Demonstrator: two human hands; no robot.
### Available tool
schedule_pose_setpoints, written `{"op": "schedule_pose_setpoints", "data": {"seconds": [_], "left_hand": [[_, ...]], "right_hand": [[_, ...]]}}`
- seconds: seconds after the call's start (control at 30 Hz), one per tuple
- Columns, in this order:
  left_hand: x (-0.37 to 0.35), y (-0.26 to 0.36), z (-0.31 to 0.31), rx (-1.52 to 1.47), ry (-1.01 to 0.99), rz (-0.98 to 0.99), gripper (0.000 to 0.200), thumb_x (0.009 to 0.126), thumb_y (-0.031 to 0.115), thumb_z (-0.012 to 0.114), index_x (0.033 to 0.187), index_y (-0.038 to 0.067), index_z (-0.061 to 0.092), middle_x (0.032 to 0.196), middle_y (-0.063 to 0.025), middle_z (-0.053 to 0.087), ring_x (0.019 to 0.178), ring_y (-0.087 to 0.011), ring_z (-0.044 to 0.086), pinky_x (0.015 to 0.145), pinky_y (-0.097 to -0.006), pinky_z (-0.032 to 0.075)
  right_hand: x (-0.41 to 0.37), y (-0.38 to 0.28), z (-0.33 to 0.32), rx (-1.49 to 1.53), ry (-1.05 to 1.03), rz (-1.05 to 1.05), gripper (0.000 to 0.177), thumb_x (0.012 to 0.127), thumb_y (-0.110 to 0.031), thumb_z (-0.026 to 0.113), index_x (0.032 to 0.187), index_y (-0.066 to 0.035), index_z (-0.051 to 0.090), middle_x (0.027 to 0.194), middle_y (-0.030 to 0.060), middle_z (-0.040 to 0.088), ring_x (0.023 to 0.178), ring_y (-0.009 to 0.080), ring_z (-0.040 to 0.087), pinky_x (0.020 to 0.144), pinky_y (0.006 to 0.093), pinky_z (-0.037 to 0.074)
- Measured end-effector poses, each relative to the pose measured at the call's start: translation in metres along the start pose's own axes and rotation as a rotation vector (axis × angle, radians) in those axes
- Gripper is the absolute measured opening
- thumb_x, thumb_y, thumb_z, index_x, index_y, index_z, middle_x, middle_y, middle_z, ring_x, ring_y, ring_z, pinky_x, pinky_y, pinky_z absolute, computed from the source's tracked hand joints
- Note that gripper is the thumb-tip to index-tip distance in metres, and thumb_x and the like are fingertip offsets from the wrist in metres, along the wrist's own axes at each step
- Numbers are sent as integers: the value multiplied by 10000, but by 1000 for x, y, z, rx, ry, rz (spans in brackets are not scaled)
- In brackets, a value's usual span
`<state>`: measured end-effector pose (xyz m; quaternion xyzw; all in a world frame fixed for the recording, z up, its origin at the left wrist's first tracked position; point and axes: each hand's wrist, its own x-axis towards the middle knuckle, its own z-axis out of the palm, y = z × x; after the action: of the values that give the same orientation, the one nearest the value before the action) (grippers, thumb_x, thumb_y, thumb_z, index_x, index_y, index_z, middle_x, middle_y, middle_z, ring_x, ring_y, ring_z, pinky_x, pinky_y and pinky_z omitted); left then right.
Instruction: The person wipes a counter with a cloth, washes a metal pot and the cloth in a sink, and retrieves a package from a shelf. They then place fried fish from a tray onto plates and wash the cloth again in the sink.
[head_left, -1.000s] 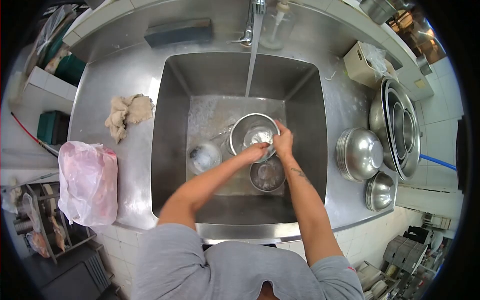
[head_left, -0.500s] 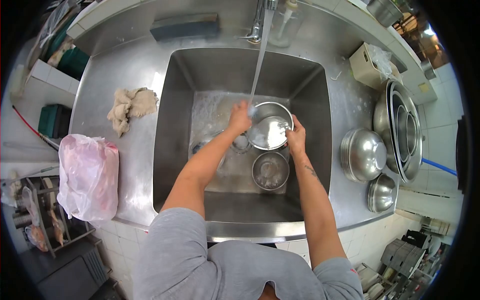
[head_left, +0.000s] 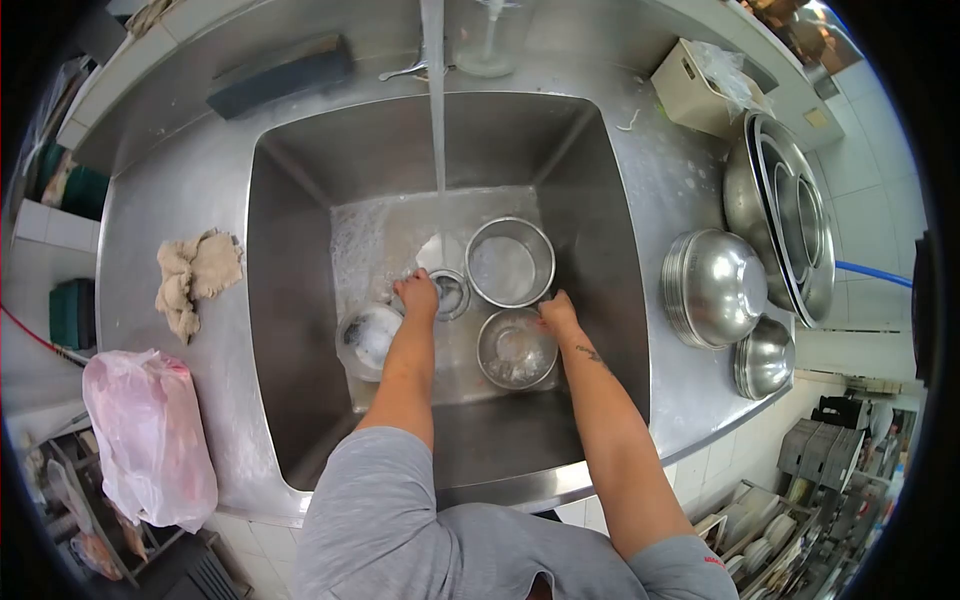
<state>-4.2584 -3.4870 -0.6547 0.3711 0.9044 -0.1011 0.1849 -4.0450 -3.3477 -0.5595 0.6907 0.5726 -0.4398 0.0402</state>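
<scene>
In the deep steel sink (head_left: 300, 400), my right hand (head_left: 562, 314) grips the right rim of a small round metal pan (head_left: 518, 348) that holds some cloudy water. Just behind it rests a second, wider round metal pan (head_left: 511, 262) with a whitish bottom. My left hand (head_left: 418, 295) is beside the sink drain (head_left: 450, 294), its fingers curled; what they hold, if anything, is hidden. A white flat patch (head_left: 438, 252) shows just beyond those fingers. Left of that wrist lies a bowl (head_left: 370, 340) with white suds and something dark in it.
Water (head_left: 437, 130) runs from the tap into the sink. Stacked metal bowls (head_left: 715, 290) and large basins (head_left: 790, 220) stand on the right counter. A crumpled cloth (head_left: 198, 275) and a pink plastic bag (head_left: 150, 435) are at the left. A beige bin (head_left: 695, 90) stands back right.
The wider pan, tilted in my right hand before, now rests on the sink floor. My right hand has moved to the smaller pan; my left hand has left the water stream. The view has shifted.
</scene>
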Motion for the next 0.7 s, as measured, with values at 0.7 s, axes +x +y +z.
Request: {"op": "schedule_pose_setpoints", "data": {"seconds": [0.7], "left_hand": [[-102, -11, -134, -711, 88, 339, 444, 711, 248, 645, 962, -72, 468, 836, -283, 593, 815, -434, 572, 696, -448, 469]], "right_hand": [[-99, -89, 74, 1046, -616, 118, 340, 889, -315, 462, 1028, -11, 526, 886, 102, 585, 809, 225, 569, 669, 364, 459]]}}
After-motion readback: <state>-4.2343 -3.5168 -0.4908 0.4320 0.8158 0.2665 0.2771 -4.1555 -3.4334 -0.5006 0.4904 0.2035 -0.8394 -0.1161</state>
